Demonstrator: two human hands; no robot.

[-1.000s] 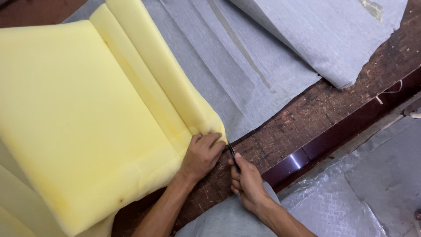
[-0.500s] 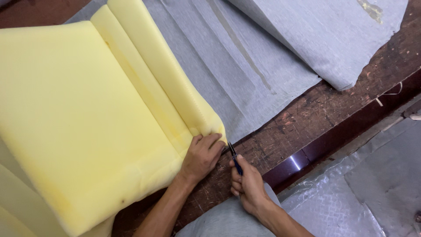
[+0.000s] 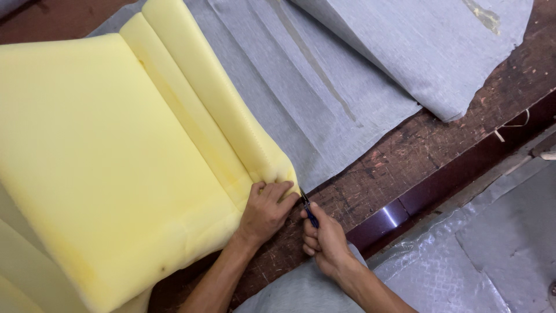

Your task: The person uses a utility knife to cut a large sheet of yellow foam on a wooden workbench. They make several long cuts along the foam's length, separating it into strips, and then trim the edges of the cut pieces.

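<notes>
The left hand (image 3: pixel 265 211) lay flat on the near right corner of the yellow foam cushion (image 3: pixel 110 162), its fingers spread and pressing down the end of the folded foam strip (image 3: pixel 214 98) that ran along the cushion's right edge; its grip was a loose, open press rather than a closed hold. The right hand (image 3: pixel 324 237) sat just beside it, fingers closed round a small pair of dark-handled scissors (image 3: pixel 307 208), whose tips pointed up at the corner of the strip where foam met the bench (image 3: pixel 417 150). Whether the blades were cutting foam, thread or nothing at all could not be told, as that spot was too small and partly hidden by the fingers. The cushion rested on the left of the bench, overlapping grey fabric (image 3: pixel 301 81) spread beneath it, with a second grey fabric sheet (image 3: pixel 417 46) folded across the far right. As a judgement, the strip appeared already laid and fixed along the whole right edge, a dotted seam line showing down its length, so the work looked well advanced on that side, with only the trimming at the near corner in hand. The cushion showed no cover over it, and the fabric lay flat and unfitted, so covering seemed not yet done.
</notes>
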